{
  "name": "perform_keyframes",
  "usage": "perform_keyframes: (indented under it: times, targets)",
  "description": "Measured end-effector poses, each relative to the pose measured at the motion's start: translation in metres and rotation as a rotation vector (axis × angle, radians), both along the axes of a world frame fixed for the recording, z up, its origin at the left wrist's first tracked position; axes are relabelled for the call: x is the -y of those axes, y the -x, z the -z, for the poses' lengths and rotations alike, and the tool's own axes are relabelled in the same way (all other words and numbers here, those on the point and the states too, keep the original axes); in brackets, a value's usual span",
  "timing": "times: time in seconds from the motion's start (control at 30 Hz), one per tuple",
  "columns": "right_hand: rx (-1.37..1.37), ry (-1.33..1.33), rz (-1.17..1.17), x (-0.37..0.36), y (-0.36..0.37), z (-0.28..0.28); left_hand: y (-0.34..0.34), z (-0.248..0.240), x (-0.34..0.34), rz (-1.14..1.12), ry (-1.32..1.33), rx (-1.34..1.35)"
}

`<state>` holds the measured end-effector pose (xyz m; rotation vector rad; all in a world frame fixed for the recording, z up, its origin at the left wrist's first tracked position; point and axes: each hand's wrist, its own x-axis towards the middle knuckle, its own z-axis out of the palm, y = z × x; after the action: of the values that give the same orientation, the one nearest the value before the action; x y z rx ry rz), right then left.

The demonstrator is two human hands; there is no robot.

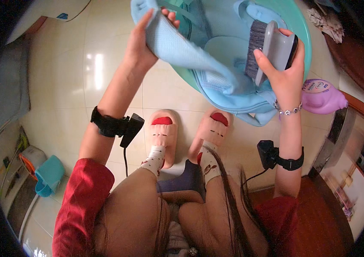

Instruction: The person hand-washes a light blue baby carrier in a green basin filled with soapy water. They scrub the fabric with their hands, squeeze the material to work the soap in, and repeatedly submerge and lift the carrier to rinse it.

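A light blue bag (222, 53) sits in a green basin (303, 25) on the floor, with its near edge and a loop of strap hanging over the rim toward the person. A long padded flap of the bag (177, 47) stretches up and to the left, clear of the rest. The left hand (142, 45) grasps this flap near its upper end, thumb on the near face and fingers curled round behind it. The right hand (287, 75) grips a grey brush (278, 47) by its body, the thumb on the near side. The brush is above the right part of the bag, with its dark bristles facing left; whether they touch the cloth I cannot tell.

A bracelet (291, 111) circles the right wrist. Just beside the basin, to the right, lies a purple bottle (322, 98), its cap end pointing right. Each forearm wears a black band with a small black device, the left one (132, 129) and the right one (267, 153) both trailing a cable. Below the basin, the person's feet in patterned white socks (150, 161) and pink slippers (162, 132) rest on pale tiles (57, 77). Well apart, at the lower left, is a teal plastic container (50, 173).
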<state>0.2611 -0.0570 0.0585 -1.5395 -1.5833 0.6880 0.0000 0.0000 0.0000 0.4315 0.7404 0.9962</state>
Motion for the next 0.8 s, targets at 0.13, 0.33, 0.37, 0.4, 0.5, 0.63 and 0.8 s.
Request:
perform_keyframes:
  times: [0.13, 0.33, 0.37, 0.4, 0.5, 0.63, 0.8]
  targets:
    - [0.13, 0.044, -0.099, 0.005, 0.013, -0.014, 0.0, -0.004, 0.004, -0.099, 0.189, -0.075]
    - [0.117, 0.195, -0.252, -0.001, 0.041, -0.024, 0.003, 0.003, 0.007, -0.038, 0.084, -0.492]
    - [0.137, 0.18, -0.294, -0.002, 0.041, -0.023, 0.003, 0.003, 0.005, -0.031, 0.025, -0.563]
    - [0.155, 0.166, -0.34, 0.0, 0.043, -0.023, 0.002, 0.002, 0.005, 0.035, -0.04, -0.609]
    - [0.265, 0.092, -0.459, 0.007, 0.049, -0.028, -0.004, 0.002, 0.006, 0.152, -0.21, -0.695]
    - [0.261, 0.106, -0.461, 0.009, 0.05, -0.035, -0.01, 0.0, 0.009, 0.159, -0.173, -0.571]
    - [0.219, 0.107, -0.415, 0.01, 0.032, -0.024, -0.022, -0.018, 0.01, 0.14, -0.078, -0.247]
